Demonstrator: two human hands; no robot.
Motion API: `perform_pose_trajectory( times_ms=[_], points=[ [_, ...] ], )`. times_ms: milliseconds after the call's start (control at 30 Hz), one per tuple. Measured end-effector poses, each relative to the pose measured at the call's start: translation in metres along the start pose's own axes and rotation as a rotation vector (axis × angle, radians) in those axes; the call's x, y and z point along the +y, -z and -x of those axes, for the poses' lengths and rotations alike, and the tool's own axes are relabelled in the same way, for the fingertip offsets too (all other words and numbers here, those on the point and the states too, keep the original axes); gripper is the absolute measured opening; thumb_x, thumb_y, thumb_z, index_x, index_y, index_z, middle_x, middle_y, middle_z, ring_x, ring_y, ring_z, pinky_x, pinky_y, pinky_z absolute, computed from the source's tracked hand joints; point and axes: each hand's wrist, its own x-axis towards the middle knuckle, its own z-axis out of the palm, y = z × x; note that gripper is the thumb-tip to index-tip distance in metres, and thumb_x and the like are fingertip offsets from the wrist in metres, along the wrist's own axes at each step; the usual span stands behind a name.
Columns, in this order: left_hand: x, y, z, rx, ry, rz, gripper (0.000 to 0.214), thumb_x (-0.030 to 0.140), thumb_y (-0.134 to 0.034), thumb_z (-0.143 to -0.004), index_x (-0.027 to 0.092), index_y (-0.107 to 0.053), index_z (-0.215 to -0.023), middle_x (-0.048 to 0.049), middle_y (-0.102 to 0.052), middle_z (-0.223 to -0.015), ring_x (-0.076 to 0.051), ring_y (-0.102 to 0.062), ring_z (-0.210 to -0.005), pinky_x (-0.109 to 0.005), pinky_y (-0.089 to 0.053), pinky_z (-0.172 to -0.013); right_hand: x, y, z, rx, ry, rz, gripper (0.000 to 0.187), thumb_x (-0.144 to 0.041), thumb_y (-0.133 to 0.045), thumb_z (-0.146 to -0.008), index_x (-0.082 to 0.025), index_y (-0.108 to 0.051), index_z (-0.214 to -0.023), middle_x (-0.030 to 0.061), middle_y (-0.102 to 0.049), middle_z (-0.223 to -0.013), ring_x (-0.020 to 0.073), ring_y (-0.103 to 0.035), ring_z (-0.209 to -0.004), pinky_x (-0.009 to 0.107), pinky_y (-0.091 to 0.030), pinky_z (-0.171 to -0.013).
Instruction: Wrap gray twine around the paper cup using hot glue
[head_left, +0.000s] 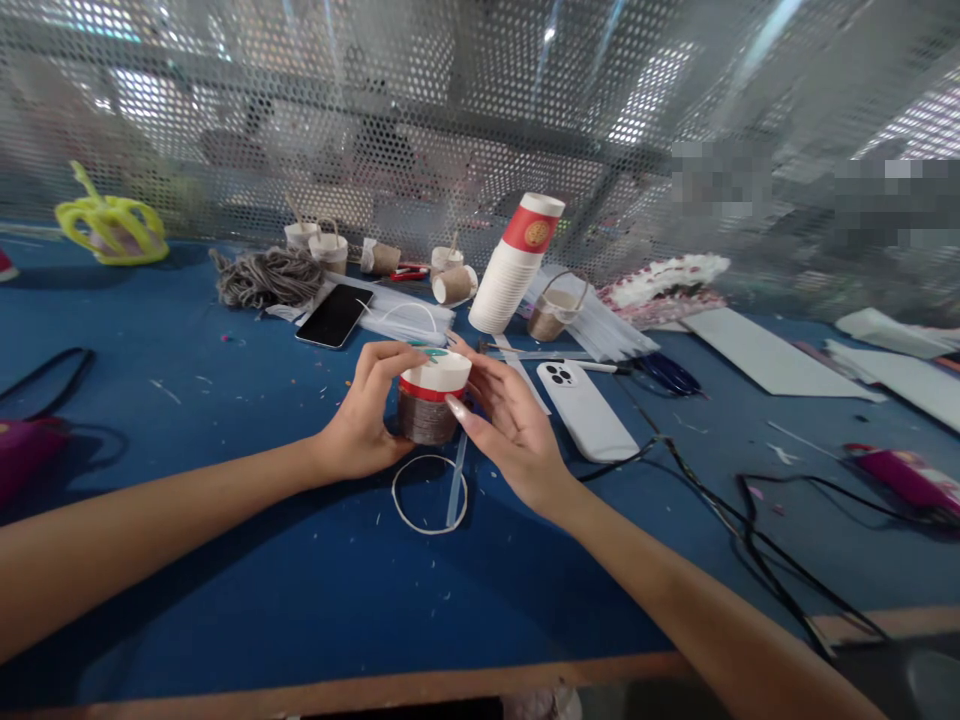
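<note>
A cut-down paper cup point(430, 395), white at the rim with a red band and brown twine wound round its lower part, is held above the blue table point(225, 560). My left hand point(365, 415) wraps its fingers round the cup's left side. My right hand point(506, 420) touches the cup's right side, thumb on the twine and fingers stretched. Below the cup lie a white paper ring point(429, 494) and a clear glue stick point(455, 480).
A stack of paper cups point(516, 262) leans behind. Two phones, one black point(334, 314) and one white point(586, 407), lie nearby. A twine bundle point(262, 275), small twine-wrapped baskets point(553, 310), black cables point(720, 500), a glue gun point(907, 475) and a perforated metal screen point(450, 120) surround the work spot.
</note>
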Motion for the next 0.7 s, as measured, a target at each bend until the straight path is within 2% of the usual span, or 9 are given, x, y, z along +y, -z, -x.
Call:
perform_pose_trajectory(
  times_ms=[200,400,700],
  points=[
    [0.0012,0.0002,-0.0003,-0.011,-0.015,-0.023,0.073,0.018,-0.078,-0.072,0.023,-0.041,-0.135,-0.0115,-0.048,-0.119,-0.026,-0.054,-0.114,-0.047,-0.056,-0.096,0.0019,0.0004,0.0011,-0.006,0.004,0.031,0.052,-0.034,-0.069,-0.086,-0.029,-0.049,-0.133,0.0069,-0.04,-0.159,0.0257,-0.042,-0.145,0.047,-0.036,-0.123],
    [0.0022,0.0018,-0.0021,-0.022,-0.033,-0.062,0.076,0.016,-0.079,-0.069,0.023,-0.04,-0.134,-0.0105,-0.048,-0.119,-0.026,-0.054,-0.113,-0.044,-0.056,-0.094,0.0021,0.0016,0.0004,-0.041,0.008,-0.019,0.046,-0.044,-0.063,-0.09,-0.031,-0.048,-0.131,0.0052,-0.041,-0.159,0.025,-0.039,-0.146,0.05,-0.034,-0.123],
    [0.0074,0.0023,-0.0036,-0.017,-0.032,-0.112,0.072,0.014,-0.076,-0.07,0.022,-0.043,-0.133,-0.0104,-0.049,-0.118,-0.026,-0.053,-0.112,-0.044,-0.056,-0.094,0.0034,0.0009,0.0007,-0.053,0.01,-0.052,0.045,-0.041,-0.063,-0.091,-0.031,-0.049,-0.132,0.0047,-0.04,-0.159,0.0223,-0.039,-0.147,0.046,-0.032,-0.124]
  ],
)
